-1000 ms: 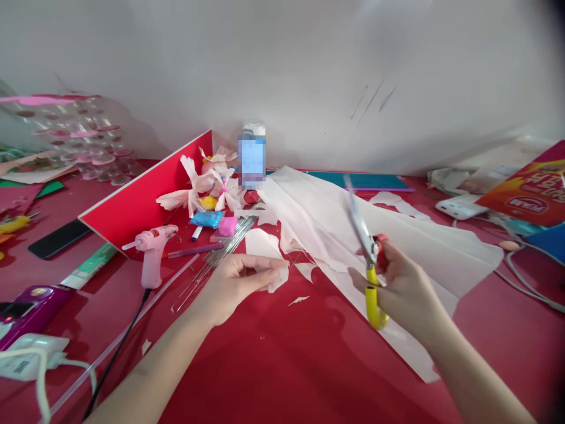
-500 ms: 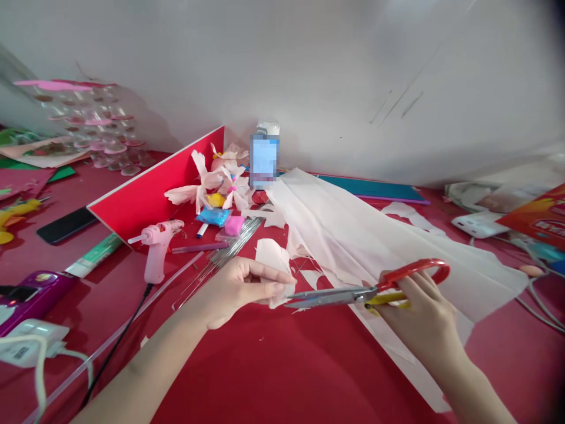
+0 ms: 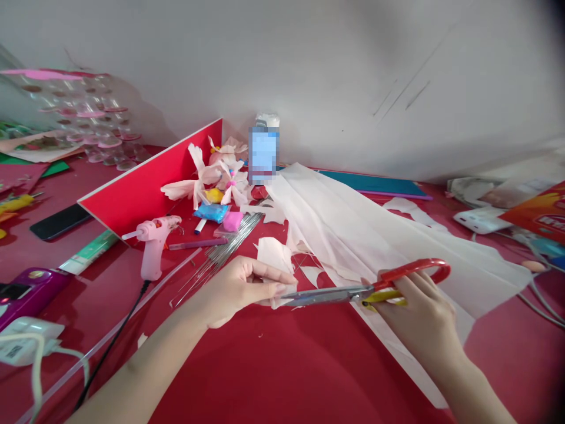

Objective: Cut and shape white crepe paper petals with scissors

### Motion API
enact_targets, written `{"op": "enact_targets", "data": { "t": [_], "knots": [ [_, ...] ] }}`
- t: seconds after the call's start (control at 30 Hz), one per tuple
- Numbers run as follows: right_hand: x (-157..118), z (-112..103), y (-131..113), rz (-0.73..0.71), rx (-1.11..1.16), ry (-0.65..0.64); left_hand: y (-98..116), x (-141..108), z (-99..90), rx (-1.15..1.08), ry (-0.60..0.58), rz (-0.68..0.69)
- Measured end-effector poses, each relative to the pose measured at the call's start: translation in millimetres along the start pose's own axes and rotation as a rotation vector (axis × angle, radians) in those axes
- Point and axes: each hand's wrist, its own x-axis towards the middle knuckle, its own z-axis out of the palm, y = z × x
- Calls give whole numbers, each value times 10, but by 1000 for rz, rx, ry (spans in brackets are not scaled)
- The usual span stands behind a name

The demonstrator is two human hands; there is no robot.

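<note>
My left hand (image 3: 247, 285) pinches a small piece of white paper (image 3: 279, 301) between thumb and fingers. My right hand (image 3: 417, 312) grips scissors (image 3: 335, 294) with one red and one yellow handle. The blades point left, nearly closed, and meet the paper at my left fingertips. Beyond my left hand lies a loose white paper piece (image 3: 274, 252), with thin offcuts (image 3: 311, 274) beside it. A large folded sheet of white paper (image 3: 357, 218) stretches from the back toward the right, passing beneath my right hand.
A pink glue gun (image 3: 152, 244) stands at left, near metal wires (image 3: 233, 238). White paper flowers (image 3: 198, 176) lean by a red board (image 3: 150, 182). A phone with a blurred screen (image 3: 263, 154) stands against the wall. A purple device (image 3: 33, 294) and a white plug (image 3: 30, 338) lie far left.
The scissor blades have closed together on the paper at my left fingertips. My left hand keeps its pinch. The view has shifted slightly.
</note>
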Motion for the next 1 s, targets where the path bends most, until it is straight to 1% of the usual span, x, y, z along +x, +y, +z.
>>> {"op": "enact_targets", "data": {
  "t": [0.3,0.4,0.57,0.67,0.83,1.0],
  "knots": [
    [-16,-12,-25,31,-20,-19,-19,-3,13,-37,17,-27],
    [-23,-12,-31,45,-28,-28,-12,0,16,-31,27,-17],
    [-32,-6,-35,71,-47,-80,-35,12,6,17,72,19],
    [-36,-6,-28,89,-47,-78,-58,10,-8,48,91,33],
    [-37,1,-24,85,-52,-77,-71,-6,-17,57,83,52],
    [-47,-5,-40,77,-43,-69,-63,-5,-3,23,68,37]
  ]
}}
